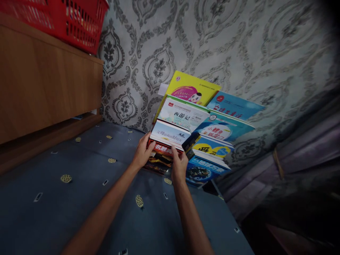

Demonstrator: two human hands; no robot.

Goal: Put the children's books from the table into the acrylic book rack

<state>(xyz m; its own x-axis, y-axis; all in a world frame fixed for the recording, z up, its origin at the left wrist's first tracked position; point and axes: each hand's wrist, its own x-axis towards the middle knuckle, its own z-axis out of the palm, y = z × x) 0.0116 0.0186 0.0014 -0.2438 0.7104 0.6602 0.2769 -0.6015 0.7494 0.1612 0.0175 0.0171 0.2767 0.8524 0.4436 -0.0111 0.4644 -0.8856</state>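
My left hand point(142, 151) grips the left edge of a book with a red and dark cover point(159, 160), the thumb on its front. On the right edge of the same book, my right hand point(179, 163) is closed, thumb up at the cover's top. Behind it in the left stack lean a pale blue book point(170, 133), a white book point(180, 115) and a yellow book point(190, 86). Close by my right hand stands a second stack, with a blue book showing a globe point(203, 170) in front. My fingertips behind the covers are hidden.
Patterned wallpaper point(159, 67) rises behind the books. A wooden cabinet point(50, 88) stands at left with a red plastic basket point(85, 26) on top. Dark blue cloth point(79, 205) covers the surface below. A purplish curtain point(257, 184) hangs at right.
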